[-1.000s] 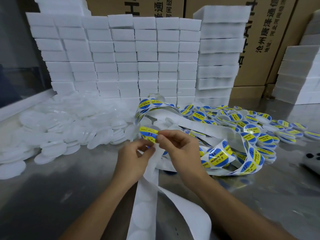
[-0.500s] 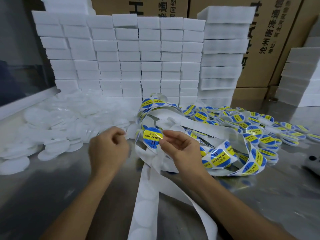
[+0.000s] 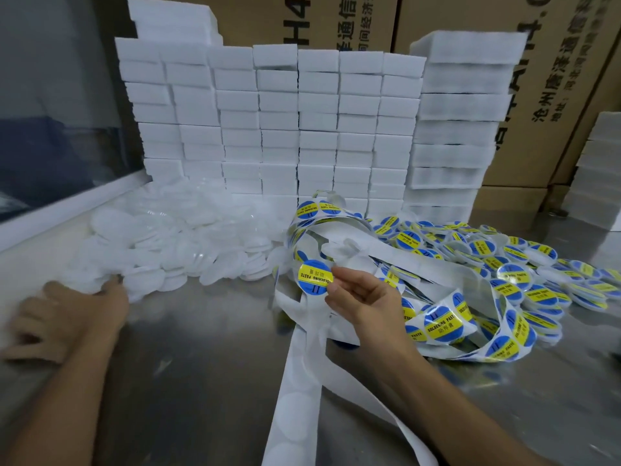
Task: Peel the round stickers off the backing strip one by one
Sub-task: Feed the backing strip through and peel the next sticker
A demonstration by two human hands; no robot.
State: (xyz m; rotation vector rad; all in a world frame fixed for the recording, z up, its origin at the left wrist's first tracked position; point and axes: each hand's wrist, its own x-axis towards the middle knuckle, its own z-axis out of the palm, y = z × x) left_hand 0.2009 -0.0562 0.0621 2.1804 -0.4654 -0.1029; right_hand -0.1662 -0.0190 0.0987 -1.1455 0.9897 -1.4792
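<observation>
Right hand (image 3: 364, 294) pinches a round blue-and-yellow sticker (image 3: 314, 276) above the coiled white backing strip (image 3: 299, 385) on the steel worktop (image 3: 201, 381). Left hand (image 3: 64, 317), blurred, reaches into the pile of translucent white discs (image 3: 174, 250); grip cannot be told.

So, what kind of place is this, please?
Probably a small packing or labelling workshop: a metal worktable, printed cartons behind stacked white foam blocks, and heaps of plain discs and labelled discs.
</observation>
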